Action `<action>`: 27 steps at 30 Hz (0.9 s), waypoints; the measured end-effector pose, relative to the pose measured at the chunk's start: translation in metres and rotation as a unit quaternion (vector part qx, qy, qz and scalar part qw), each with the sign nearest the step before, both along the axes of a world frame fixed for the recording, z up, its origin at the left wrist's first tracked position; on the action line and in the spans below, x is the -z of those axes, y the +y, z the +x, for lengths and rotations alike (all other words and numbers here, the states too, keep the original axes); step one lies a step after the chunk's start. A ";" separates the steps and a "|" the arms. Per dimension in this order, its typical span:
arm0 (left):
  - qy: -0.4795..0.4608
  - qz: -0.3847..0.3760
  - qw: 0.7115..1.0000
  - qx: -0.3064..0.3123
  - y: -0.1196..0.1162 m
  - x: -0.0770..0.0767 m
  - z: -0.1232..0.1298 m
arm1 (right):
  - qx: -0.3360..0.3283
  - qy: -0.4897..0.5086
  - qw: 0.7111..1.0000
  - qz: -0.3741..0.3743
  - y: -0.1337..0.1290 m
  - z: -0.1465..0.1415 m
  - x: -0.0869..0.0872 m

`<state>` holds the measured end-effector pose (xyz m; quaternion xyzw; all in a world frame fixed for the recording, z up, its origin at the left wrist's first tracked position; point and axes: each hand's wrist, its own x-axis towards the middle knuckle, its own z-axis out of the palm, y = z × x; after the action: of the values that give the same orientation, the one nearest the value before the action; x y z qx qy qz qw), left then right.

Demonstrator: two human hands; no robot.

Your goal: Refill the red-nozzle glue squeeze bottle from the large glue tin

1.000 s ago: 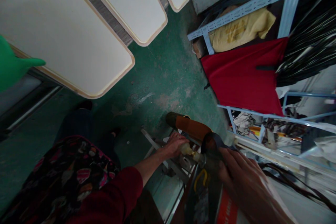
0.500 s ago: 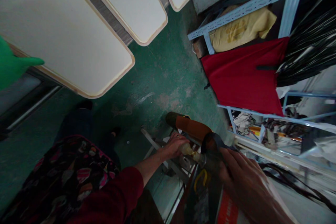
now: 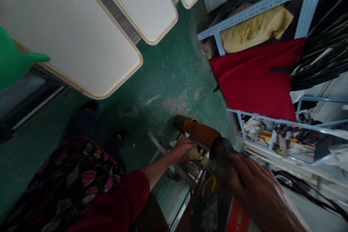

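My left hand [image 3: 181, 149], below a dark red sleeve, has its fingers bent round by a metal frame [image 3: 157, 143]. What they close on is hidden. Beside its fingertips sits a pale knob [image 3: 193, 153], joined by a small yellowish neck to a clear fitting [image 3: 209, 164]. My right hand [image 3: 261, 185] curls over a dark object with a red label [image 3: 237, 212], gripping it near its upper end. A dark loop [image 3: 217, 145] stands up there, and a yellow curved mark [image 3: 208, 185] shows on the side. The object's exact kind is unclear.
White boards with rounded corners [image 3: 89, 40] fill the upper left. A green pointed thing [image 3: 24, 58] juts over one. On the right, a blue metal rack [image 3: 312, 7] bears a red cloth [image 3: 255, 78] and a yellow sack [image 3: 252, 29]. A brown rounded thing [image 3: 202, 133] lies beyond my hands.
The view has shifted slightly, moving the boards and rack a little within it. Both hands keep nearly the same places and grips.
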<state>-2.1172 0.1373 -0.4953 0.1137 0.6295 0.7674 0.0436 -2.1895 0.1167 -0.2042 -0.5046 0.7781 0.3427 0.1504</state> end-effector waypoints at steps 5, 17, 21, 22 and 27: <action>0.000 0.000 1.000 0.006 -0.003 -0.003 -0.002 | 0.013 -0.001 1.000 -0.008 -0.001 0.000 0.000; 0.003 -0.009 1.000 0.022 -0.007 -0.009 -0.004 | -0.010 0.009 1.000 -0.012 0.005 -0.001 0.001; 0.011 -0.012 1.000 0.015 -0.009 -0.011 -0.003 | -0.034 0.002 0.999 -0.008 0.005 0.000 0.001; 0.013 -0.012 1.000 0.014 -0.009 -0.011 -0.003 | -0.042 0.001 0.999 -0.005 0.005 0.000 0.001; 0.013 -0.010 1.000 0.016 -0.009 -0.011 -0.003 | -0.015 0.006 1.000 0.001 0.000 0.000 0.001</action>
<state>-2.1198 0.1279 -0.4841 0.1335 0.6356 0.7588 0.0483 -2.1895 0.1171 -0.2051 -0.5138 0.7710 0.3489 0.1407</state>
